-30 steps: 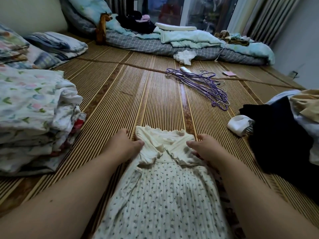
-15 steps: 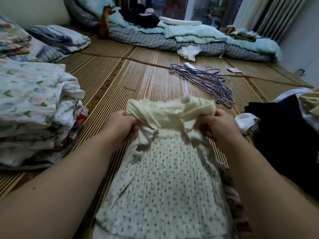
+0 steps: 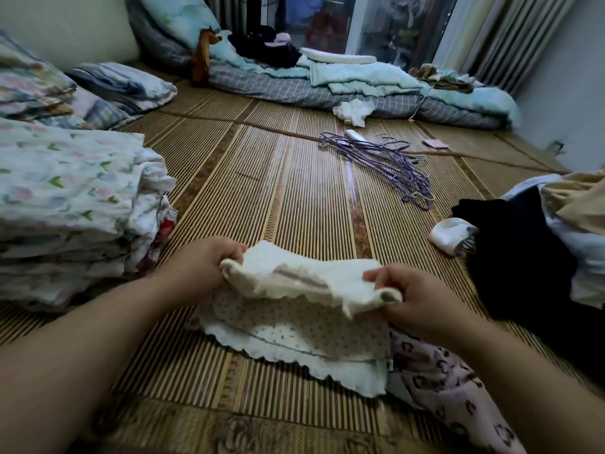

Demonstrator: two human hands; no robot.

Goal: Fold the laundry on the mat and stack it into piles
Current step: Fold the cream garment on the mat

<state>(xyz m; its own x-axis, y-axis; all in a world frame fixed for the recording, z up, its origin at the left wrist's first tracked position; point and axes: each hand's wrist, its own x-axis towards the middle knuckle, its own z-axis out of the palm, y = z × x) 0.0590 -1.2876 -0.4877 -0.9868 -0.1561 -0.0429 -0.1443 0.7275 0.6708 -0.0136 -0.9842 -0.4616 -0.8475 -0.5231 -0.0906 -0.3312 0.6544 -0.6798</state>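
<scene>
Bamboo mat underlies 2 hands, left hand and right hand, gripping cream dress.

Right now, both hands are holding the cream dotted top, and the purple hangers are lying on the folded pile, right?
Not quite. The head view shows the left hand and right hand gripping the cream dotted top, but the purple hangers lie on the bamboo mat, apart from the folded pile.
</scene>
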